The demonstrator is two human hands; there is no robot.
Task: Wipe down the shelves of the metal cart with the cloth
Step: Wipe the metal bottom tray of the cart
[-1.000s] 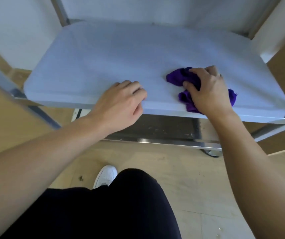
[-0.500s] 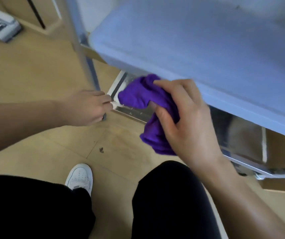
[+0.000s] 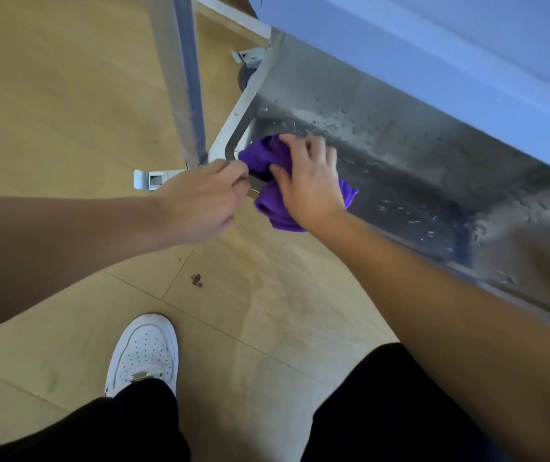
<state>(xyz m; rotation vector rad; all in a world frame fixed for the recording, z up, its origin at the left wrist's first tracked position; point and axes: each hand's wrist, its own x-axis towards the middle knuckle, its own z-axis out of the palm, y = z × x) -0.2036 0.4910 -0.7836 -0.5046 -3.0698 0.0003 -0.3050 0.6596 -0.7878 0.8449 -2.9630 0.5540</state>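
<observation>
Fingers (image 3: 300, 145) of R hand (image 3: 310, 185) clutch cloth (image 3: 263, 155) at lower shelf (image 3: 400, 155) corner, L hand (image 3: 200, 201) gripping its rim.

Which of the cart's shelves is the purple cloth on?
The lower shelf: bare grey metal speckled with droplets, where the right hand grips the cloth. The upper shelf is pale blue.

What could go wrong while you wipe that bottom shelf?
The right hand presses the purple cloth into a corner of the lower shelf. Wiping farther in goes under the upper shelf, where an arm might bump. The left hand sits at that corner's metal rim and could get scraped. The cloth hangs partly over the edge, so it may slip off.
</observation>
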